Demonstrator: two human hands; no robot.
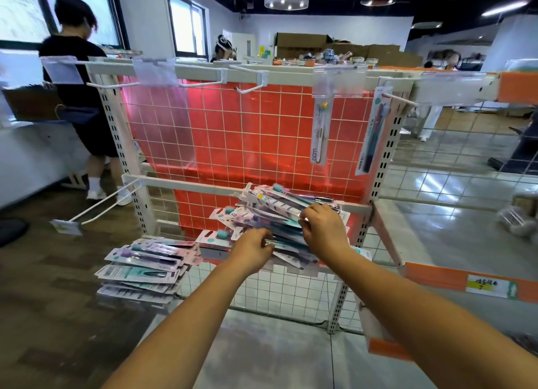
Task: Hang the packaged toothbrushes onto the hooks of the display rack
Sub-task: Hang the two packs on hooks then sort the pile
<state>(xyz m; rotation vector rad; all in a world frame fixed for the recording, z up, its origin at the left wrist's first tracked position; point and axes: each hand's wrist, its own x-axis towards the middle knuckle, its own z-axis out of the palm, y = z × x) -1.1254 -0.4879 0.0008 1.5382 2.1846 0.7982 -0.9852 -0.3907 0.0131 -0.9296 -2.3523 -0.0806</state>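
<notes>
At the lower shelf of the white wire-grid display rack (256,120) with its red backing sheet, the head view shows both hands working in a loose heap of packaged toothbrushes (270,213). The heap lies on the shelf just below the rack's middle crossbar. The right hand (323,228) rests on top of the heap, its grip curled around the edge of one or more packets. The left hand (253,248) sits just beside it, lower on the heap, fingers curled and pinching a packet edge; motion blur prevents telling which packet.

A second, flatter stack of pink and teal toothbrush packets (145,269) lies on the same shelf, to the left of the heap and apart from both hands.

On the rack's upper part, a white packaged toothbrush (320,132) hangs from a hook under a clear plastic label holder (339,81). A dark packaged toothbrush (374,132) hangs from the neighbouring hook to its right. Bare white metal hooks (250,79) project from the rack's top bar to the left of these.

Left of the rack, a person in a black shirt (78,76) stands facing away.
</notes>
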